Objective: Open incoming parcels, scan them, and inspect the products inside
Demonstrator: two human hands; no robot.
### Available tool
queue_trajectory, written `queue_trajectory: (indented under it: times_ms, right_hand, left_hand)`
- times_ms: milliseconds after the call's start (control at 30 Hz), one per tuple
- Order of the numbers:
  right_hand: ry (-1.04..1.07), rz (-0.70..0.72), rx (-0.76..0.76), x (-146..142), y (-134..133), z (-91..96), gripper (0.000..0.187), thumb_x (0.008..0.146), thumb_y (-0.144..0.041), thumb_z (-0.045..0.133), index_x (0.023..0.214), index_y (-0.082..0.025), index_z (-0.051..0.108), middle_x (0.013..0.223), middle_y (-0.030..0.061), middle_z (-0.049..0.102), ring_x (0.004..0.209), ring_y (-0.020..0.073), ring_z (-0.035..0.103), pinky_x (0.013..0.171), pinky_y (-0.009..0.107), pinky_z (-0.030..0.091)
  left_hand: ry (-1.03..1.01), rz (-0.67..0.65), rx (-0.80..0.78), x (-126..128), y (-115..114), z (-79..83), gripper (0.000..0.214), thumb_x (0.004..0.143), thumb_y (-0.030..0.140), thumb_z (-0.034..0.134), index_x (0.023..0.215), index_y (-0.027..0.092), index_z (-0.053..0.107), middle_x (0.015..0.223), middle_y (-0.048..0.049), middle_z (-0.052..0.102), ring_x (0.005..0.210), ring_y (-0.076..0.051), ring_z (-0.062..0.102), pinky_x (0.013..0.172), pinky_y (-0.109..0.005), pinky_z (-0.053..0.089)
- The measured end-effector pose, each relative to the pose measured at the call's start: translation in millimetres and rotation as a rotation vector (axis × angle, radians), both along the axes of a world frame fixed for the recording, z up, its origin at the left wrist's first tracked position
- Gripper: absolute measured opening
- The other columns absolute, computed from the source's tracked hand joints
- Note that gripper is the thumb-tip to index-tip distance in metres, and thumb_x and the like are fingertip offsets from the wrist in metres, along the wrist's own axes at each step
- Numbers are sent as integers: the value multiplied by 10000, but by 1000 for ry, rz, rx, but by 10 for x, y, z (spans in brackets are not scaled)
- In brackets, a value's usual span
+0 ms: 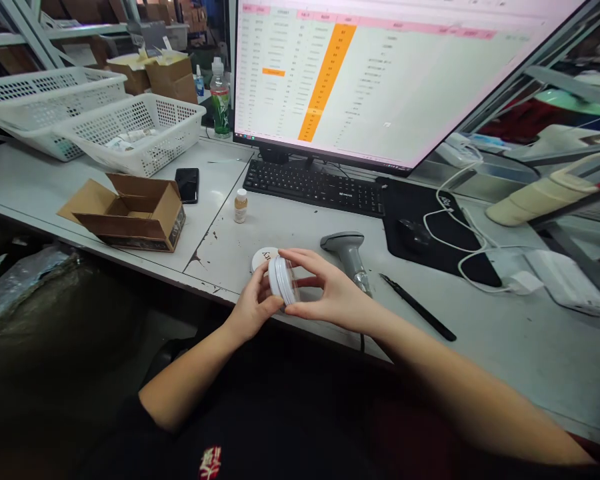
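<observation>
Both of my hands grip a round white jar with a clear part on its right side, tilted on its side above the table's front edge. My left hand holds it from the left, thumb below. From the right, my right hand closes its fingertips and thumb round the clear part. A white disc with dark lettering, perhaps a lid, lies on the table just behind the jar, partly hidden by my hands. Close to my right hand stands a grey barcode scanner.
An open cardboard box, a phone and a small bottle stand to the left. White baskets are behind them. A keyboard lies below the monitor. A black pen-like tool and mouse pad lie right.
</observation>
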State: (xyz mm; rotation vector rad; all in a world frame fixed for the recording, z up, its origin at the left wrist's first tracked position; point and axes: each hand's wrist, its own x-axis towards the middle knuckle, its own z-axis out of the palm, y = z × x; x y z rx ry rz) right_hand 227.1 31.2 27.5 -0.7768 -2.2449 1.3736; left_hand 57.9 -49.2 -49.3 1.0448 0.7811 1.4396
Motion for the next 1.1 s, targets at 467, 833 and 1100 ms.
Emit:
queue_trajectory:
  times_ms: [467, 833, 1100]
  right_hand:
    - [48, -103, -403, -89, 48, 17, 684, 827, -593, 678, 1389, -219, 573, 1315, 130, 627, 1056, 269, 659, 792, 398, 599]
    - [-46, 181, 446, 58, -67, 272, 803, 826, -443, 783, 1536, -359, 418, 1526, 111, 431, 1411, 327, 432, 1151, 557, 419]
    - [19, -34, -11, 48, -57, 116, 756, 806, -447, 769, 1492, -290, 492, 1438, 124, 515, 1253, 296, 574, 936, 474, 601]
  left_hand:
    - [510, 175, 85, -168, -53, 262, 842, 723, 377, 871, 1463, 392, 469, 1529, -93, 431, 1105, -288, 658, 893, -431, 591]
    - [-42, -87, -48, -113, -13, 208, 787, 816, 677, 687, 1457, 264, 493, 1445, -159, 539, 1216, -361, 604, 872, -384, 571]
    - [335, 260, 239, -20, -29, -53, 840, 637, 350, 929, 1363, 328, 508, 1523, -122, 389, 1344, -371, 497, 1030, -532, 514]
